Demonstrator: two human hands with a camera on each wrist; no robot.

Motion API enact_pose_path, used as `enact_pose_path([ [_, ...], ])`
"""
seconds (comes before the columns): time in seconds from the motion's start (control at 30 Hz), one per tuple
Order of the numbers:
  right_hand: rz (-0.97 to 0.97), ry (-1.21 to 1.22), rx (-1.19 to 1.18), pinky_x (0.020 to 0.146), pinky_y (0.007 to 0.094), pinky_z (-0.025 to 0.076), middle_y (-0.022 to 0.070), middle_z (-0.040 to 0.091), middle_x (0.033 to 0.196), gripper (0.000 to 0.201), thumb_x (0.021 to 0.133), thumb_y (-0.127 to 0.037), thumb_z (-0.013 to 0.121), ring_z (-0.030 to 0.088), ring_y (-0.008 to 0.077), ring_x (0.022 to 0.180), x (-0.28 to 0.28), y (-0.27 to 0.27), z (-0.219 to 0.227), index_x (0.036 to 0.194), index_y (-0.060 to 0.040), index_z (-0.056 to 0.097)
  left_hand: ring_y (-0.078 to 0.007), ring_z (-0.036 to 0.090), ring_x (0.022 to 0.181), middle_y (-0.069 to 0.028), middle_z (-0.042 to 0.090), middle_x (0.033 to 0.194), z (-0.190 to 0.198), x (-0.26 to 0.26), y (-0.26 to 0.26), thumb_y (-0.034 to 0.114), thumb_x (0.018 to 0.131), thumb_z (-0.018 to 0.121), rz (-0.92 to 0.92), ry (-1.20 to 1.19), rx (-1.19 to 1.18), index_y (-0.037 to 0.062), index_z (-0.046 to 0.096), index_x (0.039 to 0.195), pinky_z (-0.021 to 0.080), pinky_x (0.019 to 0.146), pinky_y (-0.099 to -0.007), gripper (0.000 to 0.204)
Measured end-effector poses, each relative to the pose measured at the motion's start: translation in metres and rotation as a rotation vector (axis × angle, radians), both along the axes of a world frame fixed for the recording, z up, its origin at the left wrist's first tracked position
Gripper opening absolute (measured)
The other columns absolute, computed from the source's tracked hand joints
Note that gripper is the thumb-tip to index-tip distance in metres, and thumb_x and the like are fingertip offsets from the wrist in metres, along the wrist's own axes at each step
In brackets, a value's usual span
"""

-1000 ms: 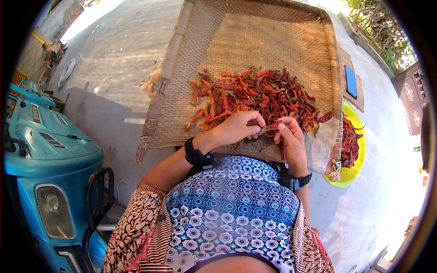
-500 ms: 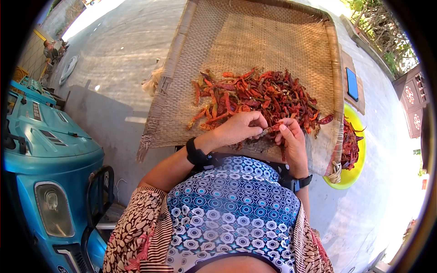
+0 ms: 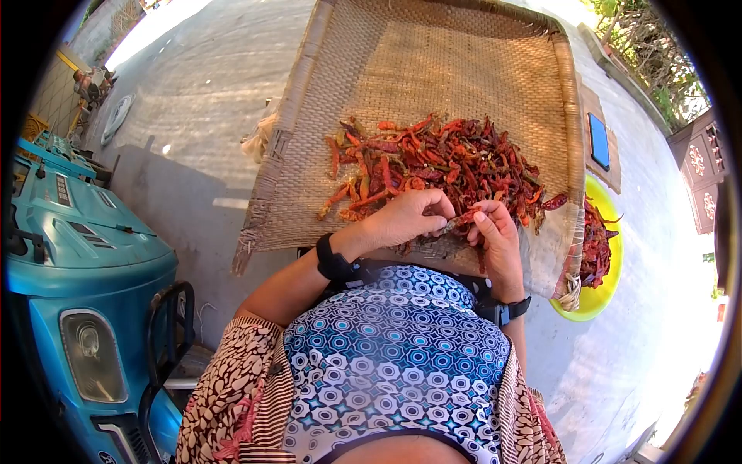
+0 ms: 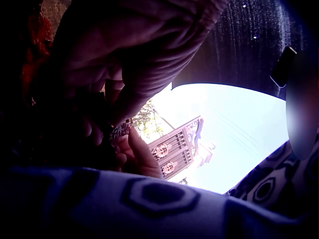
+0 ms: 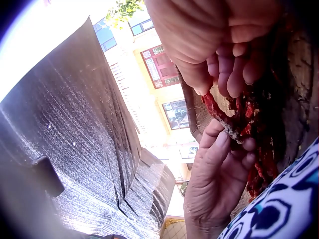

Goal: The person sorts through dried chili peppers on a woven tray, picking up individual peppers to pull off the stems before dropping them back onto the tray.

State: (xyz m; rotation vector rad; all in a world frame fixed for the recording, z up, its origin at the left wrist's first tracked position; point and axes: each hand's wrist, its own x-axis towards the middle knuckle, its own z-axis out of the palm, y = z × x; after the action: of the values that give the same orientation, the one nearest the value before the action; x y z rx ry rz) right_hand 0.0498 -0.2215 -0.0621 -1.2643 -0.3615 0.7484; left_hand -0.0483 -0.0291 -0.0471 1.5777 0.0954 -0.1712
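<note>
Between my two hands is a dried red chili (image 5: pixel 215 110), its end nearest the left fingers greyish and shrivelled. My left hand (image 3: pixel 403 219) pinches that greyish end with thumb and forefinger. At the other end, my right hand (image 3: pixel 498 238) grips the red part between thumb and fingers, its other fingers curled below. Both hands are over the near edge of a heap of dried chilies (image 3: pixel 448 158), which lies on a woven mat tray (image 3: pixel 464 69). The left wrist view is dark, with the left hand (image 4: pixel 134 50) filling its top and the right fingers (image 4: pixel 142 152) beyond.
Right of the tray stands a yellow-green basin (image 3: pixel 612 267) with more red chilies. A phone (image 3: pixel 597 140) lies on a board beside the tray. To the left is a teal vehicle (image 3: pixel 93 247) with a black bar. The tray's near edge lies close to my body.
Both hands keep nearly the same place and grip on the chili. The head view has shifted very slightly.
</note>
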Motion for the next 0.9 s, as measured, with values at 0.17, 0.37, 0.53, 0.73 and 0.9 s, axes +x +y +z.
enact_pose_path([
  [0.17, -0.002, -0.003, -0.004, 0.064, 0.0188, 0.042, -0.0031, 0.059, 0.087, 0.013, 0.095, -0.015, 0.059, 0.053, 0.0040, 0.069, -0.0013, 0.0003, 0.0014, 0.106, -0.0078, 0.057, -0.0095, 0.059, 0.081, -0.0030, 0.060, 0.089, -0.0051, 0.0011, 0.0004, 0.007, 0.093, 0.056, -0.005, -0.011, -0.024, 0.0005, 0.057, 0.105, 0.050, 0.073, -0.0249, 0.014],
  [0.37, -0.001, -0.014, -0.018, 0.065, 0.0186, 0.042, -0.0034, 0.058, 0.087, 0.014, 0.095, -0.015, 0.059, 0.053, 0.0039, 0.069, -0.0014, -0.0002, 0.0011, 0.106, -0.0077, 0.057, -0.0096, 0.060, 0.082, -0.0029, 0.061, 0.090, -0.0038, 0.0008, 0.0009, 0.008, 0.093, 0.056, -0.006, 0.008, 0.012, 0.0009, 0.058, 0.105, 0.051, 0.073, -0.0250, 0.014],
  [0.53, -0.011, -0.017, -0.029, 0.064, 0.0185, 0.042, -0.0036, 0.058, 0.087, 0.014, 0.095, -0.015, 0.060, 0.053, 0.0038, 0.069, -0.0033, 0.0009, 0.0030, 0.105, -0.0077, 0.057, -0.0097, 0.060, 0.082, -0.0028, 0.061, 0.090, 0.0008, 0.0000, 0.0010, 0.010, 0.093, 0.056, -0.008, 0.057, 0.031, 0.0013, 0.058, 0.105, 0.051, 0.073, -0.0249, 0.014],
  [0.73, -0.002, -0.024, -0.036, 0.064, 0.0183, 0.041, -0.0037, 0.058, 0.087, 0.015, 0.094, -0.016, 0.060, 0.052, 0.0035, 0.069, -0.0027, 0.0014, 0.0016, 0.106, -0.0071, 0.057, -0.0098, 0.061, 0.081, -0.0027, 0.061, 0.091, -0.0072, 0.0010, 0.0022, 0.010, 0.093, 0.056, -0.016, 0.032, 0.031, 0.0019, 0.057, 0.105, 0.051, 0.071, -0.0243, 0.015],
  [0.9, 0.006, -0.036, -0.059, 0.064, 0.0181, 0.041, -0.0038, 0.057, 0.086, 0.015, 0.095, -0.017, 0.060, 0.052, 0.0032, 0.068, -0.0027, 0.0022, 0.0015, 0.106, -0.0068, 0.056, -0.0100, 0.061, 0.082, -0.0026, 0.061, 0.091, -0.0003, -0.0001, 0.0016, 0.010, 0.093, 0.055, -0.020, 0.065, 0.047, 0.0015, 0.057, 0.105, 0.052, 0.070, -0.0247, 0.015],
])
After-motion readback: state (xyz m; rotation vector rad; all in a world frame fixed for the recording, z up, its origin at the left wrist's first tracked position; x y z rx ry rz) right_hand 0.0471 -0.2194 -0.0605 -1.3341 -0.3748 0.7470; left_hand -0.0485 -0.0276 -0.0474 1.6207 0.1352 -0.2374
